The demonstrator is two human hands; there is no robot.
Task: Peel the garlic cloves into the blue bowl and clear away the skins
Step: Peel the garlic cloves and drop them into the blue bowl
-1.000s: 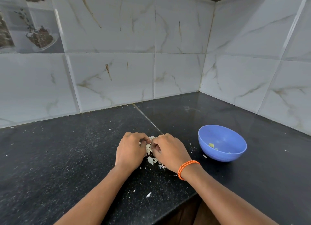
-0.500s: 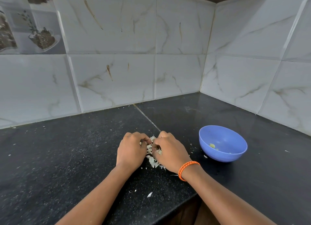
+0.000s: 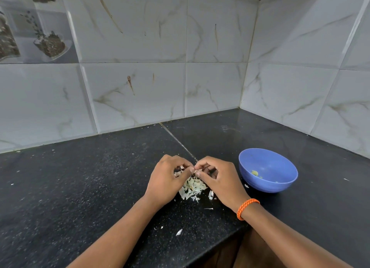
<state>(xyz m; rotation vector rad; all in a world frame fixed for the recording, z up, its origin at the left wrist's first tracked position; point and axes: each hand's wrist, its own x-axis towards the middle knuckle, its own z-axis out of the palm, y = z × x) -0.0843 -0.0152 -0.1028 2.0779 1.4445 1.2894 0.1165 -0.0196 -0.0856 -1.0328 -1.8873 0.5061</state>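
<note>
- Garlic skins [image 3: 192, 187] lie in a pale, papery heap on the counter, under the fingertips of both hands, with stray flakes toward 6 o'clock.
- Blue bowl [image 3: 268, 184] sits at 3 o'clock of the heap, with a few yellowish peeled bits inside.
- Left hand [image 3: 168, 180] and right hand [image 3: 219, 179] meet fingertip to fingertip, curled and pinching something small; the clove itself is hidden.
- Black speckled counter [image 3: 90, 187] fills a corner of marbled white wall tiles [image 3: 140, 95].
</note>
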